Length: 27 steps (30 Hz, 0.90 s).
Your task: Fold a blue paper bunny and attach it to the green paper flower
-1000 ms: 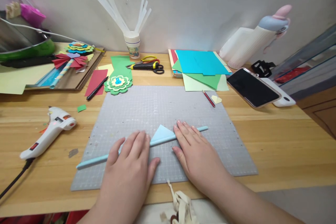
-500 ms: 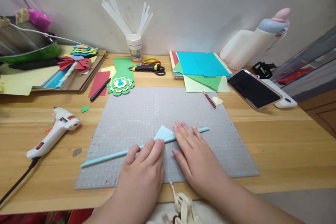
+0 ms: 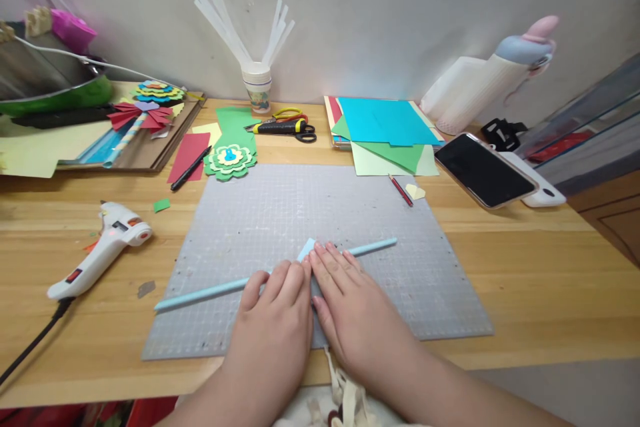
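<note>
A thin light blue paper roll (image 3: 210, 293) lies slantwise across the grey cutting mat (image 3: 240, 213). Its unrolled corner (image 3: 307, 248) sticks out as a small point beyond my fingers. My left hand (image 3: 277, 313) is closed over the middle of the roll, fingers bent and pressed together. Close beside it, my right hand (image 3: 350, 300) lies flat on the roll with its fingers stretched out. My palms and fingers hide the roll's middle part.
On the left rests a white hot glue gun (image 3: 100, 257). Behind the mat are a paper flower (image 3: 230, 161), scissors (image 3: 305, 135) and a cup of glue sticks (image 3: 259, 90). Coloured paper (image 3: 387, 121), a red pencil (image 3: 401, 191) and a phone (image 3: 485, 170) lie at right.
My right hand has slid left along the roll, up against my left hand. Less of the paper corner shows, and the roll's right part is more exposed.
</note>
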Available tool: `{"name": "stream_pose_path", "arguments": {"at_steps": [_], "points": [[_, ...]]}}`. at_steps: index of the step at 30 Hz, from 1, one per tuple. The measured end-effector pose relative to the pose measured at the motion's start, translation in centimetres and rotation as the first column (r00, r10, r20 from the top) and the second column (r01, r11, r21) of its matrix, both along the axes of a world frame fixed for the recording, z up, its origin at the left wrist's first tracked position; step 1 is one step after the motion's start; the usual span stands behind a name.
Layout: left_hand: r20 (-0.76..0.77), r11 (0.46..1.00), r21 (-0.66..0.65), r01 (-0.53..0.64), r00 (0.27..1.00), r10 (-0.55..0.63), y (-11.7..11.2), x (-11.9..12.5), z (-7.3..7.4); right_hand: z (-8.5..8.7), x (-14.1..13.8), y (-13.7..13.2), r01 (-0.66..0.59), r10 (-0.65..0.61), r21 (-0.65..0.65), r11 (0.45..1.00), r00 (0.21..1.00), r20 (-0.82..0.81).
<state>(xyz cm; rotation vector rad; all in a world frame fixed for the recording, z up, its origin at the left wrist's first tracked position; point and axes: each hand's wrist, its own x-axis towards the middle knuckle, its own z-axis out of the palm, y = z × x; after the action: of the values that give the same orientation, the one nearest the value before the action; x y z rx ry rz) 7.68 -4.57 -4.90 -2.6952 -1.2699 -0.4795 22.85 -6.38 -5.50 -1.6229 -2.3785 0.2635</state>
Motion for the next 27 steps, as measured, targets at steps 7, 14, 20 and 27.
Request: {"name": "stream_pose_path", "arguments": {"at_steps": [7, 14, 20, 27], "points": [[-0.082, 0.997, 0.045, -0.070, 0.994, 0.073, 0.2, 0.4, -0.6, -0.2, -0.4, 1.1, 0.016, -0.014, -0.060, 0.998, 0.999, 0.028], [-0.093, 0.994, 0.067, -0.086, 0.991, 0.092, 0.6, 0.6, -1.1, -0.1, -0.6, 2.0, 0.017, -0.016, -0.084, 0.996, 1.000, 0.023], [-0.128, 0.994, 0.087, -0.062, 0.989, 0.073, 1.0, 0.6, -1.1, 0.3, 0.8, 2.5, -0.055, 0.048, -0.058, 0.997, 0.991, -0.124], [-0.145, 0.995, 0.080, -0.058, 0.987, 0.070, 1.1, 0.6, -0.8, 1.0, 4.0, 3.5, 0.033, -0.001, 0.108, 0.994, 0.960, -0.281]]}}
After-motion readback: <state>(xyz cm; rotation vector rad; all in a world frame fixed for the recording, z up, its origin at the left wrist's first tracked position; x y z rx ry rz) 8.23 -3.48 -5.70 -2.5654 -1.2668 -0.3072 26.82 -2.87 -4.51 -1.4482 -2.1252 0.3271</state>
